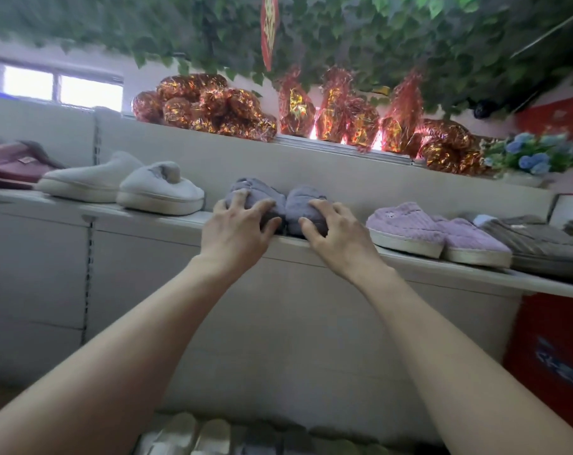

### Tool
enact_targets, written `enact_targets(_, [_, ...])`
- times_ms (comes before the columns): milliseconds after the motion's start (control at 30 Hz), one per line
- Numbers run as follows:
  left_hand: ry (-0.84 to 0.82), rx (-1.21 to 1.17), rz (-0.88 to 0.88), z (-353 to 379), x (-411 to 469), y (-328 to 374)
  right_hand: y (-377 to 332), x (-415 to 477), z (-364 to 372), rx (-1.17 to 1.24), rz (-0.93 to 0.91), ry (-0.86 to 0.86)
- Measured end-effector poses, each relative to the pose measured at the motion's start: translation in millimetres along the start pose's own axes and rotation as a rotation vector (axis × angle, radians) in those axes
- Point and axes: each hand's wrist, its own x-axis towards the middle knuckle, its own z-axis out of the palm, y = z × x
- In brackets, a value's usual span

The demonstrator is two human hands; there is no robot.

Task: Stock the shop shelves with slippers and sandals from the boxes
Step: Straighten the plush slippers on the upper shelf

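Fingers (236, 199) of both hands clamp the grey slippers (290, 205) on the shelf (557, 287)
Left hand (242, 224) grips the left slipper, fingers spread over its top and thumb at its front; right hand (336, 233) grips the right one the same way. Both slippers sit touching, side by side at the shelf's front edge, between white slippers (124, 185) on the left and lilac slippers (436, 231) on the right. Foil bundles (213, 106) and blue flowers (531, 156) sit on the ledge above
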Motion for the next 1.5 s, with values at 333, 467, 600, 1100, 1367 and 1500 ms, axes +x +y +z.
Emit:
enact_targets(333, [0.165,0.085,0.190,-35.2,-30.0,-42.5,-40.9,-4.5,12.6,-0.177,-0.200,0.288])
enact_targets(467, [0.326,0.109,0.097,-73.1,-37.5,-119.8,-110.3,-4.0,31.8,-0.063,-0.354,0.278])
enact_targets(600, [0.245,0.116,-0.024,-95.0,-34.2,-208.6,-177.8,3.8,67.7,0.073,-0.341,0.146])
enact_targets(1100, [-0.023,-0.165,0.123,-102.2,18.8,-287.9,-269.7,47.7,134.0,-0.098,0.178,0.088])
enact_targets(1367, [-0.060,-0.185,0.128,-104.2,23.0,-272.8,-277.8,44.2,135.2,-0.103,0.114,0.091])
enact_targets(1500, [-0.034,-0.200,0.120,-95.6,22.5,-276.8,-273.3,47.0,142.5,-0.114,0.081,0.090])
